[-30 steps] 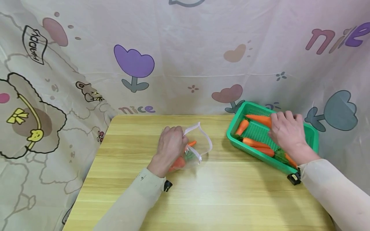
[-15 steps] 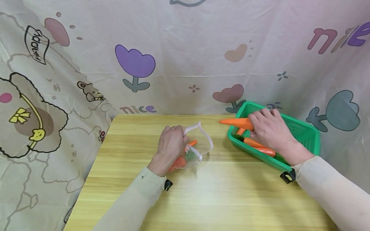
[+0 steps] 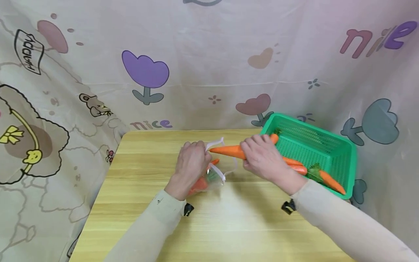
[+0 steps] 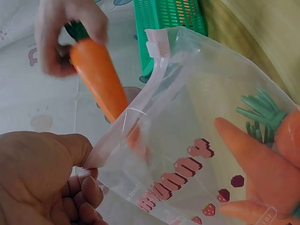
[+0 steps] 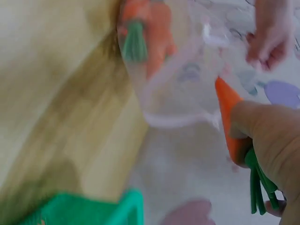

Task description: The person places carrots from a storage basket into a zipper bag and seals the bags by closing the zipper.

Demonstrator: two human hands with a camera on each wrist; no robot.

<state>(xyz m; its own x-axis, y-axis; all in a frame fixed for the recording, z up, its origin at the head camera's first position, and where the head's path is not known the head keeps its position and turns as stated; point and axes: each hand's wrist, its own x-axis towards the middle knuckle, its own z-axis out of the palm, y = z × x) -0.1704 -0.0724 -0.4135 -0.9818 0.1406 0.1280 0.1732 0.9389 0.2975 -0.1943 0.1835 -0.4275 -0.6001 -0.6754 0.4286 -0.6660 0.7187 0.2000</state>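
My left hand (image 3: 193,162) pinches the edge of a clear zip bag (image 4: 178,112) near its opening, thumb and fingers on the rim. Inside that bag lie several carrots (image 4: 255,161) with green tops. With my right hand (image 3: 263,158) I grip a carrot (image 3: 227,151) by its thick end, the green top (image 5: 260,185) showing below my fingers in the right wrist view. The carrot's tip points left and lies at the bag's open mouth. Through the clear plastic in the left wrist view, the tip shows behind or within the rim; I cannot tell which.
A green basket (image 3: 351,167) stands at the right of the wooden table (image 3: 229,225), with several carrots (image 3: 332,182) in it. Behind the table hangs a printed cloth (image 3: 203,65). The bag's zip slider (image 4: 158,47) sits at one end of its mouth.
My right hand has lifted a carrot out of the green basket and carried it left to the bag's mouth. My left hand keeps its hold on the bag.
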